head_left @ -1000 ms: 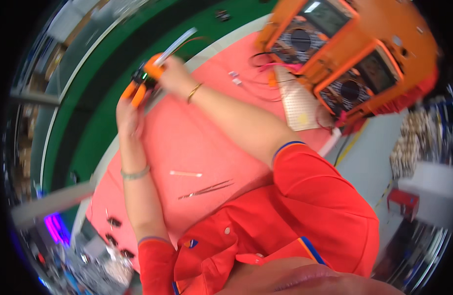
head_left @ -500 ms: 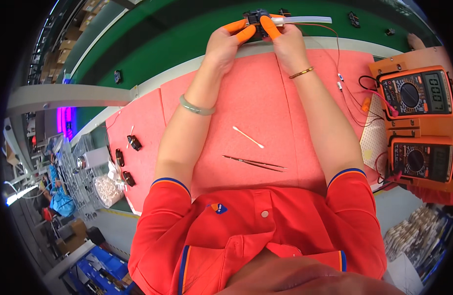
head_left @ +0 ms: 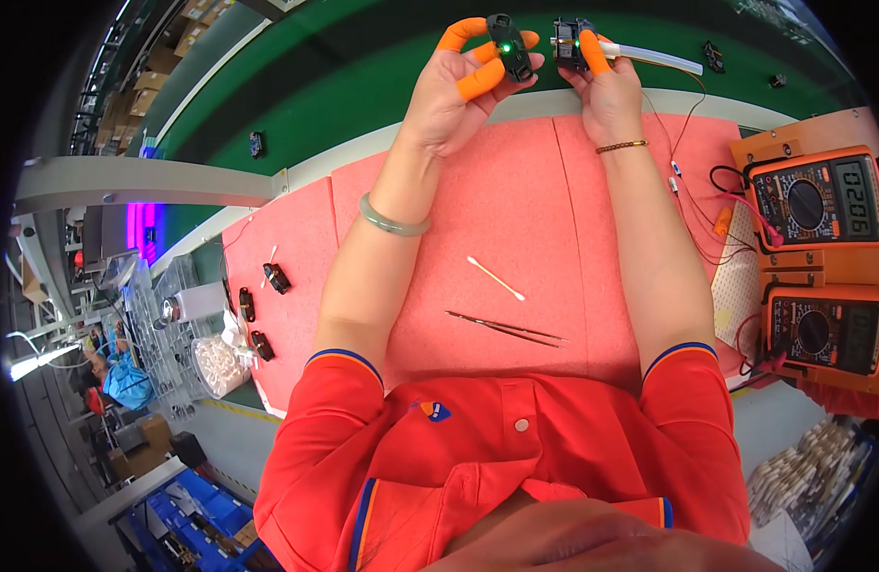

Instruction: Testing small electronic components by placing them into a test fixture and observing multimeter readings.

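My left hand (head_left: 463, 91), with orange finger cots, grips a small black housing part (head_left: 508, 48) that shows a green light. Beside it, slightly apart, my right hand (head_left: 606, 91) holds a black electronic module (head_left: 571, 43) under an orange-capped finger. A translucent tube (head_left: 659, 59) sticks out to the right from the right hand, and thin wires (head_left: 699, 100) trail down from there. Both hands are raised over the far edge of the pink mat (head_left: 516, 210). Nearer to me on the mat lie a cotton swab (head_left: 496, 278) and dark tweezers (head_left: 506, 328).
Two orange multimeters (head_left: 816, 198) stand at the right in an orange holder. Several black parts (head_left: 277, 277) lie at the mat's left, next to a container of cotton swabs (head_left: 220, 367). Beyond the mat runs a green conveyor belt (head_left: 354, 105) carrying a few black modules.
The hands have drawn apart: the black housing part in my left hand has separated from the module in my right. Green light now shows, and the upper meter's reading has changed.
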The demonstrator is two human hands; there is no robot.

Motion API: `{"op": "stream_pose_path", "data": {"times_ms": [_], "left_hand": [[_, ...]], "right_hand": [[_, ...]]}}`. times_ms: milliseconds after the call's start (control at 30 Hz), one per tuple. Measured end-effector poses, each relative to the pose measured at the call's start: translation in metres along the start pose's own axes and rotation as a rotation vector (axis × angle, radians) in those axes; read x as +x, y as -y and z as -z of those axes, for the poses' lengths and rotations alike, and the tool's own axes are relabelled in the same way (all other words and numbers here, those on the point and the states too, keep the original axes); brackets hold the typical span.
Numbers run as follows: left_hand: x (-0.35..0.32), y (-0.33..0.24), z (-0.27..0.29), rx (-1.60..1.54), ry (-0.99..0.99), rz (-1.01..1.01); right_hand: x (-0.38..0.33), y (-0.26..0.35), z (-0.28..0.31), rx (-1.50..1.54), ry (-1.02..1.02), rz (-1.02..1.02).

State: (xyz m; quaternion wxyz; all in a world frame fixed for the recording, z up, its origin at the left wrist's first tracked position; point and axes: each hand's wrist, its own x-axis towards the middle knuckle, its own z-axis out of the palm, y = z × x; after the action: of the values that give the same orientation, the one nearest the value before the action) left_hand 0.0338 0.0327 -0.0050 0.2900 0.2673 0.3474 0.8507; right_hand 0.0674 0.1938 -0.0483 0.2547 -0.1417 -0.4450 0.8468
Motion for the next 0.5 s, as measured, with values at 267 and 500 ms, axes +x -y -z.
{"op": "stream_pose_path", "data": {"times_ms": [267,500], "left_hand": [[0.006,0.008,0.016,-0.501,-0.144,0.136],[0.025,0.015,0.033,0.982,-0.41,0.233]], "right_hand": [[0.007,-0.003,0.004,0.032,0.012,-0.004],[0.005,0.0,0.001,0.027,0.037,-0.019]]}}
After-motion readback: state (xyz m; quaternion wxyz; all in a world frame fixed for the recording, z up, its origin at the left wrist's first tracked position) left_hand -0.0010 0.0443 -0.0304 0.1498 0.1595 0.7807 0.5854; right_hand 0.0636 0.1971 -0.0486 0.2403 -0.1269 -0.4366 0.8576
